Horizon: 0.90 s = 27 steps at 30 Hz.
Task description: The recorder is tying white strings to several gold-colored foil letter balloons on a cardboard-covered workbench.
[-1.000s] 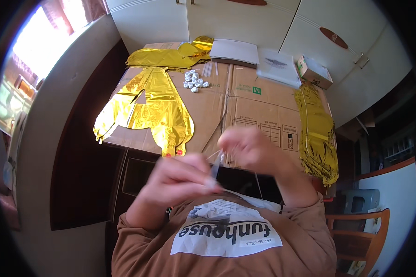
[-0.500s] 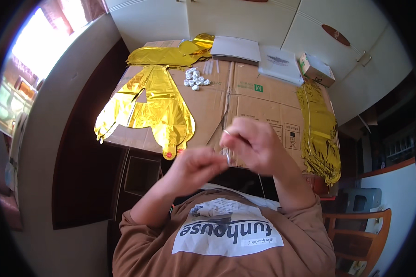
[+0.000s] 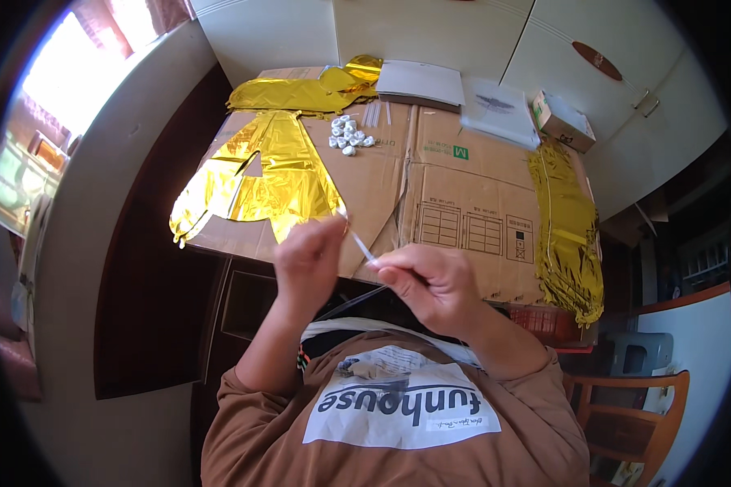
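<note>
A thin white ribbon (image 3: 361, 246) is stretched between my two hands in front of my chest. My left hand (image 3: 310, 256) is closed on its upper end, beside the lower right leg of a gold A-shaped foil balloon (image 3: 288, 158). My right hand (image 3: 432, 284) pinches the ribbon's other end between thumb and fingers. A loose translucent strand (image 3: 353, 303) hangs below, between my wrists. The balloon lies flat on the cardboard sheet (image 3: 455, 183), its right leg partly hidden behind my left hand. Farther back sits a cluster of small white ribbon rolls (image 3: 350, 136).
Several clear straws (image 3: 374, 114) lie behind the rolls. More gold foil (image 3: 288, 95) is at the back left, and a gold foil stack (image 3: 567, 235) hangs over the right edge. A white flat box (image 3: 420, 84), a plastic sleeve (image 3: 499, 109) and a small carton (image 3: 562, 120) line the back.
My hands have drawn apart, pulling the ribbon out between them. The left hand rose and turned upright in front of the balloon's leg; the right hand came lower.
</note>
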Each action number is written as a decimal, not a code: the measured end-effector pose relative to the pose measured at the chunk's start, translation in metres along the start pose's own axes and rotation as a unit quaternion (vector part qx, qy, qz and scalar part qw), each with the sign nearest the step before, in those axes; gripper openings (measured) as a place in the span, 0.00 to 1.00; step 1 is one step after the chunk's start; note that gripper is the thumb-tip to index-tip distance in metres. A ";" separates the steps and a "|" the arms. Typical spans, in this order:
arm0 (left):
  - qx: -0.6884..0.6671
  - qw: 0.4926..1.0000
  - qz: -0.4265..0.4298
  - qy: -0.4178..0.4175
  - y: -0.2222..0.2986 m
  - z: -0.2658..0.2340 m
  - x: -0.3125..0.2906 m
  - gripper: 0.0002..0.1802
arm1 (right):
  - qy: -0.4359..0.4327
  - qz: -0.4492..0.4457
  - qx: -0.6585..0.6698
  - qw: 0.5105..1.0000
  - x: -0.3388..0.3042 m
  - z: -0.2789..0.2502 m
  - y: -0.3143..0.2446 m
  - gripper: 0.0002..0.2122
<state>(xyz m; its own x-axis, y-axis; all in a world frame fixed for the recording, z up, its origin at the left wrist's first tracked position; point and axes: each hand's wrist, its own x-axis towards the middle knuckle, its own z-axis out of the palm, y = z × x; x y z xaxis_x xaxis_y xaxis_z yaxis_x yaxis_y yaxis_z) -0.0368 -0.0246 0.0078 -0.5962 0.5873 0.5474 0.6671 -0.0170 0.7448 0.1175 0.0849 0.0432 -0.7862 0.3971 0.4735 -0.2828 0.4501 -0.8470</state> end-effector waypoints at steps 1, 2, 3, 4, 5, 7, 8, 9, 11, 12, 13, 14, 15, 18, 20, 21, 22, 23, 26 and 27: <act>-0.003 0.997 0.065 -0.038 -0.006 0.004 -0.008 0.05 | 0.015 -0.068 -0.071 0.995 0.005 -0.006 -0.004 0.05; -0.069 0.988 0.023 -0.140 -0.002 0.000 -0.015 0.04 | 0.033 -0.078 -0.093 0.992 0.013 -0.013 -0.005 0.04; -0.134 0.961 -0.017 -0.240 0.006 -0.005 -0.018 0.04 | 0.026 -0.036 -0.073 0.996 0.019 -0.020 0.000 0.04; -0.249 0.922 -0.056 -0.291 0.017 -0.013 -0.016 0.05 | 0.019 0.006 -0.053 0.998 0.024 -0.026 0.006 0.04; -0.358 0.867 -0.094 -0.334 0.025 -0.021 -0.014 0.05 | 0.010 0.046 -0.032 0.998 0.025 -0.029 0.013 0.03; -0.596 0.763 -0.161 -0.189 0.026 -0.017 -0.013 0.09 | -0.095 0.070 0.004 0.993 0.015 -0.024 0.028 0.05; -0.531 0.815 -0.192 -0.128 0.021 -0.016 -0.003 0.09 | -0.137 0.043 -0.010 0.990 0.006 -0.018 0.025 0.05; -0.461 0.857 -0.222 -0.064 0.013 -0.014 0.004 0.09 | -0.180 0.018 -0.025 0.983 0.000 -0.012 0.023 0.06; -0.166 0.977 -0.116 -0.063 0.002 0.003 -0.007 0.08 | -0.159 0.000 -0.036 0.987 0.006 -0.015 0.008 0.06; -0.214 0.953 -0.140 -0.164 0.004 0.001 -0.016 0.08 | -0.124 0.032 -0.020 0.992 0.012 -0.026 -0.001 0.06; -0.260 0.915 -0.162 -0.263 0.008 -0.002 -0.021 0.08 | -0.088 0.063 -0.005 0.994 0.018 -0.032 -0.004 0.06; -0.319 0.855 -0.186 -0.365 0.022 -0.016 -0.012 0.08 | -0.051 0.047 -0.017 0.997 0.022 -0.038 0.002 0.07; -0.426 0.833 -0.128 -0.330 0.021 -0.019 -0.013 0.09 | -0.087 0.026 -0.038 0.995 0.018 -0.033 0.011 0.07; -0.503 0.833 -0.199 -0.120 0.014 -0.013 0.002 0.10 | -0.218 -0.046 -0.117 0.968 0.000 -0.015 0.023 0.06; -0.302 0.924 -0.180 -0.150 0.008 0.000 -0.007 0.08 | -0.161 0.003 -0.011 0.987 0.005 -0.028 0.008 0.05; -0.296 0.912 -0.181 -0.217 0.008 0.003 -0.012 0.08 | -0.127 0.029 0.042 0.991 0.008 -0.036 -0.001 0.05; -0.301 0.897 -0.151 -0.288 0.014 -0.003 -0.018 0.08 | -0.076 0.044 0.082 0.993 0.017 -0.043 -0.003 0.05; -0.377 0.855 -0.129 -0.331 0.026 -0.008 -0.016 0.08 | -0.104 0.056 0.047 0.992 0.015 -0.041 0.004 0.05; -0.644 0.715 -0.186 -0.198 0.033 -0.013 0.000 0.11 | -0.225 0.024 -0.048 0.973 0.005 -0.026 0.019 0.05; -0.577 0.766 -0.219 -0.182 0.019 -0.018 0.011 0.10 | -0.263 -0.016 -0.020 0.965 0.000 -0.023 0.010 0.05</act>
<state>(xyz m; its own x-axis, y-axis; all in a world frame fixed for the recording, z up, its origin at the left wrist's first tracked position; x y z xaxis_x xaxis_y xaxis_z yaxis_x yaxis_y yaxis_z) -0.0383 -0.0330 0.0346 -0.3452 0.9242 0.1631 -0.5242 -0.3340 0.7833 0.1274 0.1075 0.0403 -0.9505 -0.0726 0.3022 -0.2980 0.4894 -0.8195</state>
